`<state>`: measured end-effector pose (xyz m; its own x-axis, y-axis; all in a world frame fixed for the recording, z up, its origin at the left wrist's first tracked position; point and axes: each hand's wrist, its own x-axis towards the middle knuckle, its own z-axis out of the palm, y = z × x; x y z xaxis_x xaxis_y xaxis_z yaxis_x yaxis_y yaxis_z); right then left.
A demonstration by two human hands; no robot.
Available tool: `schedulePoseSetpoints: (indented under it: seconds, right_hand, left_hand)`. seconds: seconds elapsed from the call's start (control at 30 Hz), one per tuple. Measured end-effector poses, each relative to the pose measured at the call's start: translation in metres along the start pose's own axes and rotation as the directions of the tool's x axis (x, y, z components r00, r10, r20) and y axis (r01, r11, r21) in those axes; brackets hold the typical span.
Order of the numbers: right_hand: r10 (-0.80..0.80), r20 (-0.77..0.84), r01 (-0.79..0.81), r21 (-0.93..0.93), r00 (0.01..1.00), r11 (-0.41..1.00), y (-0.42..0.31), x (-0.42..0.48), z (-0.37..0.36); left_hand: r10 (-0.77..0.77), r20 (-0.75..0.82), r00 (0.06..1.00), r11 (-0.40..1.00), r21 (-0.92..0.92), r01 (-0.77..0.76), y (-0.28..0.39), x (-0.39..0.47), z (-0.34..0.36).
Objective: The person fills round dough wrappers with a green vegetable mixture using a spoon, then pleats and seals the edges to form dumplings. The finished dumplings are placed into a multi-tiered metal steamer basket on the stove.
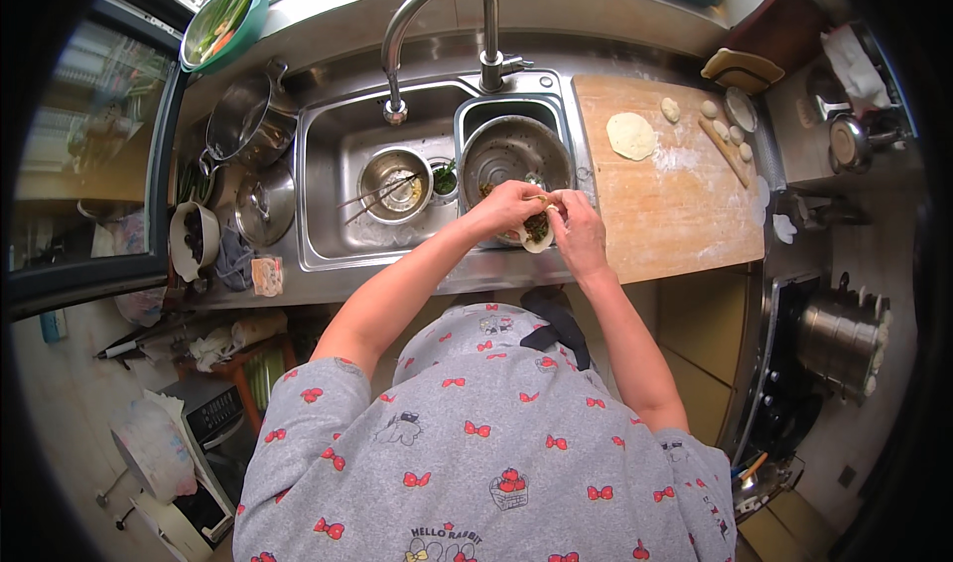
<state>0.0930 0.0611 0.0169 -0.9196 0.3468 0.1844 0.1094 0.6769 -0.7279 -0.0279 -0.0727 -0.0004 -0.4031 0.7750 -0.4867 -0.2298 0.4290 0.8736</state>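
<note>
Between my two hands, over the near rim of a large metal bowl (514, 145), is a dough wrapper (539, 245) with dark green chopped filling in it. My left hand (506, 208) grips its left edge. On its right and upper edge, the fingers of my right hand (578, 227) pinch the dough. The wrapper is still partly open towards me, with filling showing. Some filling lies in the bowl by my left hand; my hands hide the rest. To the right, a flat round dough wrapper (631, 136) lies on a floured wooden board (677, 227).
Several dough pieces (720, 130) and a rolling pin (724, 152) lie on the board. A small metal bowl (394, 185) with chopsticks sits in the sink (335, 242) under the faucet (394, 48). A pot (249, 119) stands left; a steamer (841, 338) is far right.
</note>
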Motion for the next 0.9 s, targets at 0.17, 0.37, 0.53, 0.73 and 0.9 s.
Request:
schedulePoseSetpoints:
  seconds: [0.17, 0.37, 0.53, 0.73, 0.9]
  right_hand:
    - [0.123, 0.037, -0.126, 0.076, 0.992, 0.989, -0.006, 0.005, -0.015]
    - [-0.032, -0.016, 0.033, 0.068, 0.999, 0.997, -0.016, 0.015, -0.023]
    - [0.207, 0.165, -0.265, 0.586, 0.964, 0.766, -0.031, 0.02, -0.055]
    - [0.332, 0.175, -0.37, 0.571, 0.927, 0.733, -0.019, 0.005, -0.04]
    - [0.107, -0.02, -0.101, 0.188, 0.994, 0.977, -0.023, -0.003, -0.029]
  left_hand:
    - [0.014, -0.008, 1.0, 0.996, -0.085, -0.015, 0.018, -0.011, -0.008]
    - [0.115, -0.012, 0.993, 0.981, 0.158, -0.112, 0.037, -0.008, -0.013]
    - [0.162, 0.026, 0.987, 0.986, 0.038, -0.163, 0.084, -0.05, -0.038]
    - [0.216, 0.205, 0.955, 0.498, -0.864, 0.073, 0.026, -0.04, 0.002]
    - [0.111, 0.051, 0.993, 0.62, -0.784, -0.029, 0.01, -0.029, 0.019]
